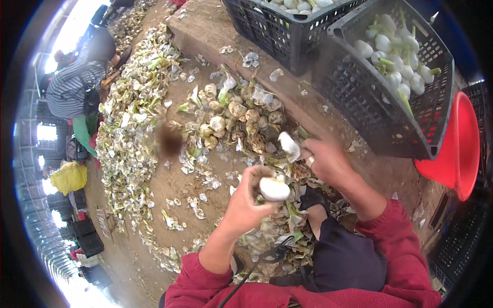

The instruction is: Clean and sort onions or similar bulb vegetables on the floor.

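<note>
My left hand (250, 200) holds a white garlic bulb (274, 189) between thumb and fingers, low in front of me. Up and to the right of it, my right hand (325, 158), with a ring on one finger, pinches something by a blurred white piece, seemingly garlic skin (289, 146); whether it also holds a tool is not clear. Beyond both hands lies a heap of unpeeled, soil-stained garlic bulbs (246, 115) on the ground. Cleaned garlic bulbs with short green stems (394, 63) lie in a tilted black plastic crate (369, 111) at the upper right.
Another black crate (269, 36) with white bulbs stands on a raised ledge (215, 42). A red plastic bucket (464, 146) is at the right. Garlic peelings (131, 154) form a long heap on the left, near a person in a striped top (73, 84). More peelings surround my feet.
</note>
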{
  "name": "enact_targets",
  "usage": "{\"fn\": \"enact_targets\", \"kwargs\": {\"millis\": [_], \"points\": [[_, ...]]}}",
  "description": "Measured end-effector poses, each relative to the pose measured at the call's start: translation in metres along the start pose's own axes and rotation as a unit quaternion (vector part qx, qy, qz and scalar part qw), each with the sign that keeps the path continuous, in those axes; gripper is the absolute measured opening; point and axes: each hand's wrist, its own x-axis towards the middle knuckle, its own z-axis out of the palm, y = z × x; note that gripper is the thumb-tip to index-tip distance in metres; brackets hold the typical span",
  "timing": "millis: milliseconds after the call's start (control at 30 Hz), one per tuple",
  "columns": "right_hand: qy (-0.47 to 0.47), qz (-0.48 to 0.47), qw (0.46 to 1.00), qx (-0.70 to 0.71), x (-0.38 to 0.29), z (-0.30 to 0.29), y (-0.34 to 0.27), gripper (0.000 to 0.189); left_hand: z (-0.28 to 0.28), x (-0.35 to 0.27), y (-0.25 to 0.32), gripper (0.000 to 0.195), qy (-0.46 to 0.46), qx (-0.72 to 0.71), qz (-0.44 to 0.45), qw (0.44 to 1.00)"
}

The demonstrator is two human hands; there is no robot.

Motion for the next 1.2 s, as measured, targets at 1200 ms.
{"fn": "enact_targets", "kwargs": {"millis": [1200], "points": [[-0.125, -0.001, 0.986, 0.112, 0.083, 0.058, -0.01, 0.016, -0.059, 0.056, -0.086, 0.061, 0.145, -0.244, -0.127, 0.95]]}}
